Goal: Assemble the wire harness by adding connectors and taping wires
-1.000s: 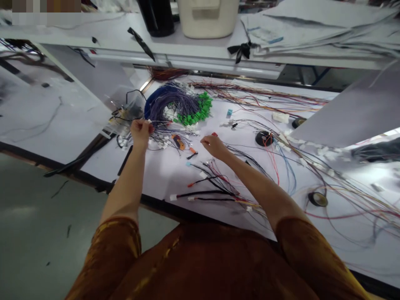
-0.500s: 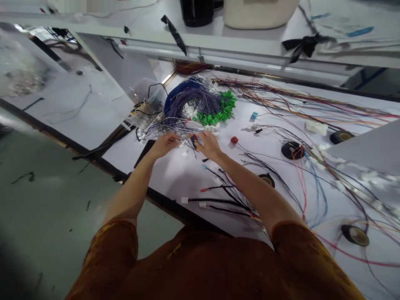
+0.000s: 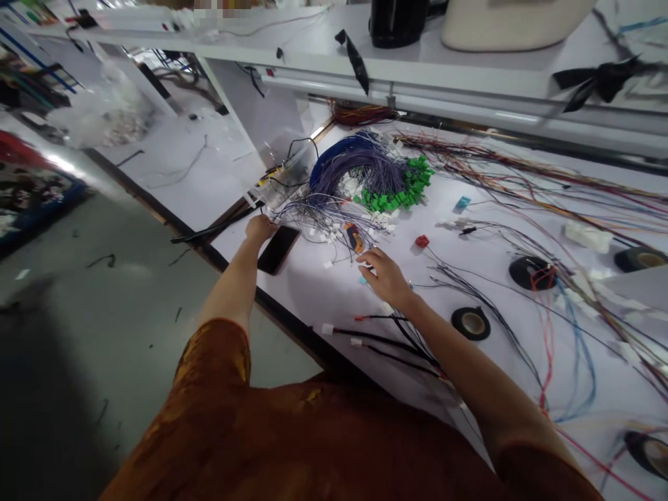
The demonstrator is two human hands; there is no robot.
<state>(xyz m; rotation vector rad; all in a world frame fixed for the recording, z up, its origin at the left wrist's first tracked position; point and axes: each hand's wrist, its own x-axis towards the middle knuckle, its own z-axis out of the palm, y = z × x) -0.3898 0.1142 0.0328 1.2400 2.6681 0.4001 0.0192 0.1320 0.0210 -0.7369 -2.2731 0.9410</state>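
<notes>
My left hand (image 3: 259, 228) reaches to the left end of the wire pile, just beyond a dark phone (image 3: 279, 249) lying on the table. Its fingers are mostly hidden behind the back of the hand, so I cannot see what they touch. My right hand (image 3: 385, 275) hovers over the table with thumb and fingers apart, holding nothing. Just up and left of it lies a small orange-and-black hand tool (image 3: 353, 238). Beyond the tool are thin loose wires with white connectors and a curved bundle of purple wires (image 3: 339, 167) ending in green connectors (image 3: 399, 195).
A red connector (image 3: 422, 241) lies right of the tool. Black cables with white plugs (image 3: 383, 337) lie nearer my body. Rolls of black tape (image 3: 471, 323) and long coloured wires (image 3: 522, 177) spread to the right. A shelf (image 3: 313, 59) overhangs the back.
My right hand has drawn back toward me from the orange-and-black tool, now lying free. My left hand has moved left, away from the wires, uncovering the phone. The view has swung left.
</notes>
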